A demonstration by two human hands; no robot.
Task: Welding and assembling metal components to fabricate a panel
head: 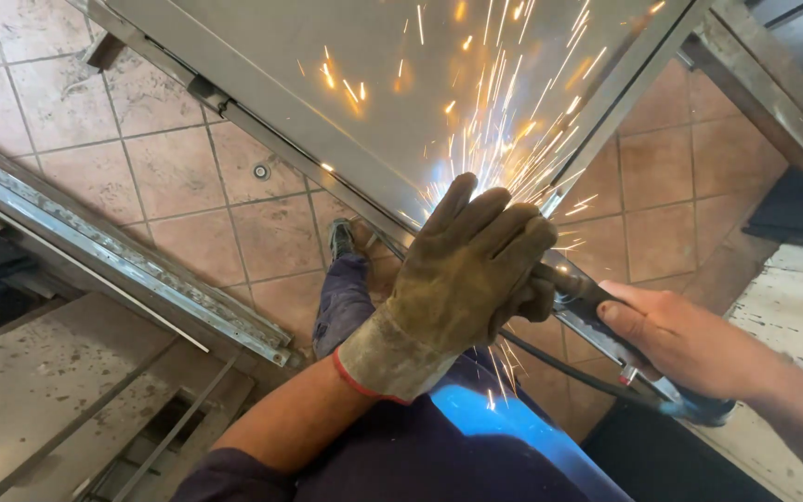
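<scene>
Running along the left side of the frame, a long metal rail [123,256] lies diagonally on the tiled floor [169,177], from the left edge down toward the lower middle. Below it, in the lower left corner, is a stained concrete slab [30,381] with a dark slot holding thin metal bars.

Toward the middle, the person's trouser leg [341,307] and shoe [341,237] point up at the near edge of a large sheet-metal panel [374,84], which fills the top centre and is framed by a square metal tube along its lower-left edge.

At the centre, the left hand [462,279] — in a worn leather work glove with a red cuff edge — is wrapped over the front of an angle grinder [606,330], fingers curled around it. Sparks [504,121] fan upward from just beyond the glove, across the panel, at the corner where the tube frame meets; the disc itself is hidden by the glove.

To the right, the bare right hand [680,339] is clenched around the rear body of the grinder, thumb on top, with a black cable running back under it. A blue-lit patch shows on the person's lap below.

In the upper right corner another metal beam [773,93] crosses diagonally.
</scene>
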